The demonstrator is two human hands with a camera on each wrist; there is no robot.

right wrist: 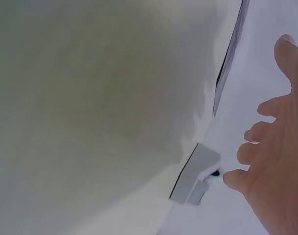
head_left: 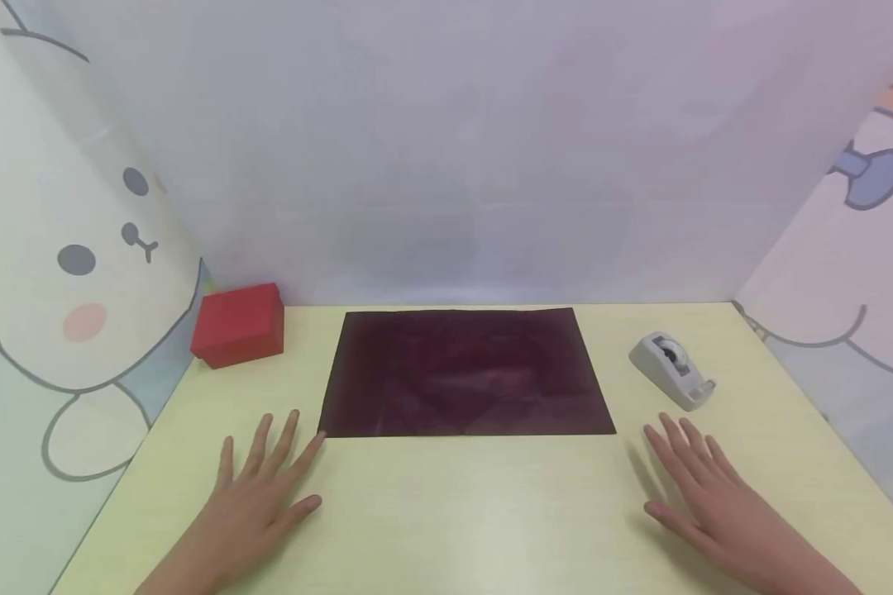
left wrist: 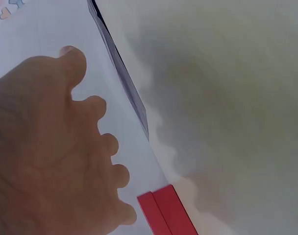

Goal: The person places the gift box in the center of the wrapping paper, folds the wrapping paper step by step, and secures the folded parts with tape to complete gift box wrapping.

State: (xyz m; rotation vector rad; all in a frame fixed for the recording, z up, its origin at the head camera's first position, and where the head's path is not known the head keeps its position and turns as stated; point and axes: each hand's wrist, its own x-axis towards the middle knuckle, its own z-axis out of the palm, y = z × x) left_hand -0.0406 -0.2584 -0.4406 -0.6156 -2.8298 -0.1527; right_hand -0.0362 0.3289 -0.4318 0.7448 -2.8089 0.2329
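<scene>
My left hand (head_left: 249, 504) is spread palm down over the pale table, its fingers straight and holding nothing. Its index fingertip overlaps the near left corner of a dark maroon sheet (head_left: 465, 372) in the head view. Beyond this hand, at the back left, sits a red box (head_left: 240, 325). On the other side my right hand (head_left: 714, 504) hovers with fingers extended and nothing in it, its shadow falling on the table. A grey tape dispenser (head_left: 672, 369) stands just past its fingertips. The right wrist view shows the dispenser (right wrist: 195, 174) beside the fingers; the left one shows the red box (left wrist: 168, 210).
A pale wood-grain table (head_left: 461, 512) carries everything. Behind it rises a plain whitish backdrop (head_left: 432, 165). Panels with cartoon animal drawings flank the left (head_left: 82, 207) and right (head_left: 848, 273) sides.
</scene>
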